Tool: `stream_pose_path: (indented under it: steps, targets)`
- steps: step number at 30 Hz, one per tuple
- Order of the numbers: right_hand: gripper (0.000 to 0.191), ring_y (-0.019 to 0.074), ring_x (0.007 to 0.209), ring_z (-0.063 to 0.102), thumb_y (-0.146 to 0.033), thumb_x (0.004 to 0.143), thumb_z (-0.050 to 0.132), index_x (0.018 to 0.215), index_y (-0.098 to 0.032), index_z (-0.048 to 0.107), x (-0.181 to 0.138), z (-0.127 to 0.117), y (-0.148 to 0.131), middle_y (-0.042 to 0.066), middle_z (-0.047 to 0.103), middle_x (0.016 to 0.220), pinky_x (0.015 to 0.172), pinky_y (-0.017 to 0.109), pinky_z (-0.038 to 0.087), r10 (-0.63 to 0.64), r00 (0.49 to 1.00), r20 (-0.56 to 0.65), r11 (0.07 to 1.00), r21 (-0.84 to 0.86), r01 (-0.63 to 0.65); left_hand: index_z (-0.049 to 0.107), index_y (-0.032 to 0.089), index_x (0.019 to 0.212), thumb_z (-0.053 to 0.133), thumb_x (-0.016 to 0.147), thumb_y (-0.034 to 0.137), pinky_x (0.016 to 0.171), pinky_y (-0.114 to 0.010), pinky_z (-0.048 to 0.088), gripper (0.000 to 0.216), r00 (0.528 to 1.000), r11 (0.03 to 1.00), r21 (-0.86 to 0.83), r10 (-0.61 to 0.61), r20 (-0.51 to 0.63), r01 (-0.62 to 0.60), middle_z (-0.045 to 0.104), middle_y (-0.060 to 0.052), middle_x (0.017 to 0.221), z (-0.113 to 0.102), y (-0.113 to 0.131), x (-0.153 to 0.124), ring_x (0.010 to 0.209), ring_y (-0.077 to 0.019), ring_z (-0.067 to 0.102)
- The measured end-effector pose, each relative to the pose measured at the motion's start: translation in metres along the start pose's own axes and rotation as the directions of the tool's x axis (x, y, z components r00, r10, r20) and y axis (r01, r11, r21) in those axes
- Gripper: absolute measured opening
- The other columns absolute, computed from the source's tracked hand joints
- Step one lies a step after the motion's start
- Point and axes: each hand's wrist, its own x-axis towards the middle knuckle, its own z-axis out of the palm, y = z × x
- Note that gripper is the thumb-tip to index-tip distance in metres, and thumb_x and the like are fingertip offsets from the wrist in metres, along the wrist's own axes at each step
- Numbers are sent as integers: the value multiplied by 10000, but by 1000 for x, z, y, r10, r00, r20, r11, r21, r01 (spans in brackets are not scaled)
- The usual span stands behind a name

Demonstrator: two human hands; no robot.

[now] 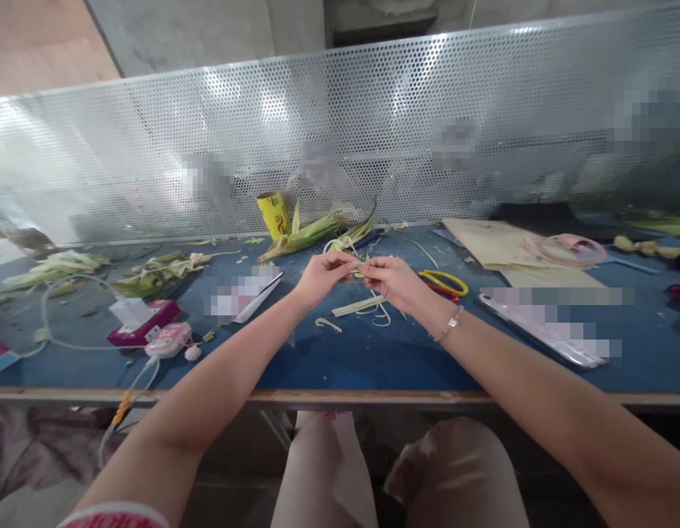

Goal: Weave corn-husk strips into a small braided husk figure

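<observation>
My left hand (324,274) and my right hand (392,282) meet above the middle of the blue table (340,359). Both pinch a small folded strip of pale green leaf (358,268) between their fingertips. My right wrist wears a thin bracelet (450,323). Under the hands lie loose pale leaf strips (367,306) and curled trimmings. A bundle of long green leaves (312,236) rests just beyond the hands, next to a yellow roll (273,213).
Yellow and red scissors (444,283) lie right of my hands. A pink box with a white charger and cable (144,326) sits at left, with leaf scraps (152,270) behind. Cardboard (499,246) and a pink coil (562,249) lie at right. A perforated metal screen (373,132) backs the table.
</observation>
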Motion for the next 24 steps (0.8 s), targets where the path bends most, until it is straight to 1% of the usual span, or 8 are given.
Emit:
stream_pose_path:
  steps: [2, 5, 10, 13, 17, 21, 24]
  targets:
    - [293, 61, 529, 460, -296, 468, 833, 593, -140, 620, 0, -1, -1, -23, 541, 558, 547, 240, 374, 11, 1000, 8, 1000, 9, -11, 688, 140, 764, 745, 622, 346, 637, -255, 482, 256, 1000, 997, -66, -23, 19, 24, 651, -15, 715, -2, 1, 0, 622, -88, 574]
    - [285, 63, 533, 465, -284, 472, 833, 599, -140, 622, 0, -1, -2, -22, 545, 560, 549, 240, 379, 27, 1000, 12, 1000, 9, -27, 690, 130, 739, 755, 608, 359, 652, -270, 490, 271, 998, 987, -145, -66, 14, 67, 653, -24, 694, -1, 3, -1, 624, -101, 588]
    - [283, 66, 533, 471, -270, 472, 834, 591, -139, 613, 0, -1, -2, -21, 542, 559, 563, 247, 393, 32, 999, 2, 999, 7, -32, 680, 129, 706, 779, 577, 322, 656, -253, 479, 252, 996, 986, -144, -83, -16, 80, 648, -11, 689, 4, 6, -2, 629, -82, 575]
    - [281, 67, 533, 472, -276, 472, 833, 600, -138, 625, -1, -1, -1, -20, 544, 554, 560, 245, 395, 31, 1000, 1, 1000, 0, -31, 673, 123, 715, 782, 573, 300, 649, -250, 467, 252, 999, 994, -96, -54, -3, 53, 639, -7, 666, 4, 5, -2, 616, -77, 562]
    - [282, 64, 522, 472, -287, 463, 834, 591, -137, 632, -1, 0, -2, -25, 535, 532, 545, 236, 394, 26, 1000, -3, 1000, -12, -26, 656, 118, 710, 774, 580, 299, 635, -252, 463, 252, 1000, 1000, 9, -1, -7, 2, 630, -4, 644, 2, 3, 0, 601, -81, 561]
    - [255, 63, 523, 477, -265, 481, 829, 581, -139, 630, -1, 1, -2, -25, 537, 535, 550, 236, 407, 36, 999, -16, 999, -18, -36, 644, 120, 687, 762, 588, 299, 618, -250, 467, 236, 998, 993, 119, 31, -60, -24, 623, 0, 626, 1, 4, 0, 583, -83, 562]
    - [231, 64, 520, 482, -233, 495, 821, 588, -137, 632, -1, 1, -3, -19, 546, 546, 549, 237, 411, 43, 999, -23, 999, -4, -43, 641, 124, 681, 761, 587, 299, 606, -249, 472, 232, 994, 988, 148, 56, -93, -42, 619, 3, 612, 3, 5, -1, 567, -82, 557]
